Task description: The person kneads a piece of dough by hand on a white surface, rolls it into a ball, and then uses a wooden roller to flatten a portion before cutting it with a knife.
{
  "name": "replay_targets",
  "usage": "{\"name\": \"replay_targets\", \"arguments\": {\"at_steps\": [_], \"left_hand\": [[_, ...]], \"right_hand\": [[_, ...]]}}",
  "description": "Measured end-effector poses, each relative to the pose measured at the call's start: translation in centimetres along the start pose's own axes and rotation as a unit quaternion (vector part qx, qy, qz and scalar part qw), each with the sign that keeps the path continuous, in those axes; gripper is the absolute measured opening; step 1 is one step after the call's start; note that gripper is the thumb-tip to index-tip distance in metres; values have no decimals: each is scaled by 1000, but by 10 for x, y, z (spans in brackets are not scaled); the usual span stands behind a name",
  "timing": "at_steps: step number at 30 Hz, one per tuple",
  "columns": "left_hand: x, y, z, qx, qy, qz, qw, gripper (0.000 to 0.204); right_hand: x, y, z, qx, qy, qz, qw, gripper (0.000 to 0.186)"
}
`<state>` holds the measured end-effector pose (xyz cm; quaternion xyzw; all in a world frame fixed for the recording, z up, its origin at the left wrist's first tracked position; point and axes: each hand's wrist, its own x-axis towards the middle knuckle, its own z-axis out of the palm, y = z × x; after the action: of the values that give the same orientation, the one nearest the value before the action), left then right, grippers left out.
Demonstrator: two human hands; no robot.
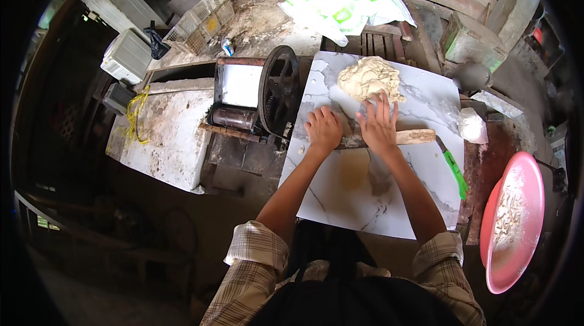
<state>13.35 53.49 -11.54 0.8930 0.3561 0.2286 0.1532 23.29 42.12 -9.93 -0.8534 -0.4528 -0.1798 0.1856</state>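
Observation:
On a white marbled board, a wooden rolling pin lies crosswise under my hands. My left hand rests at its left part, fingers slightly bent and apart. Over its middle lies my right hand, with fingers stretched out and spread, their tips at the near edge of a rough lump of pale dough. The palms hide part of the pin. A flat yellowish-tan patch shows on the board between my forearms; I cannot tell whether it is dough.
A green-handled knife lies along the board's right edge. Beyond it are a white bag and a pink basin with flour. To the left stands a roller machine with a large wheel. A plastic sack lies behind.

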Motion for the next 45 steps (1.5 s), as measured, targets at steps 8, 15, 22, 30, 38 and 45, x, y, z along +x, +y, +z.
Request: {"name": "replay_targets", "arguments": {"at_steps": [8,15,22,30,38,45], "left_hand": [[-62,14,-24,4,38,53,998,14],[-33,12,-20,14,61,52,997,12],[-47,18,-27,-6,-40,37,998,28],[-86,15,-46,54,29,127,990,46],[-32,1,-67,-300,-291,191,888,28],[-12,-9,-50,-336,-289,202,873,19]], "right_hand": [[-58,-8,-27,17,-2,-39,999,31],[-28,-10,-19,-3,16,-35,999,27],[-42,-6,-20,-46,-20,-60,997,48],[-75,-12,-58,5,-69,-55,996,64],[-54,28,-70,205,-191,-86,956,55],[-37,38,-60,218,-232,-90,944,44]]}}
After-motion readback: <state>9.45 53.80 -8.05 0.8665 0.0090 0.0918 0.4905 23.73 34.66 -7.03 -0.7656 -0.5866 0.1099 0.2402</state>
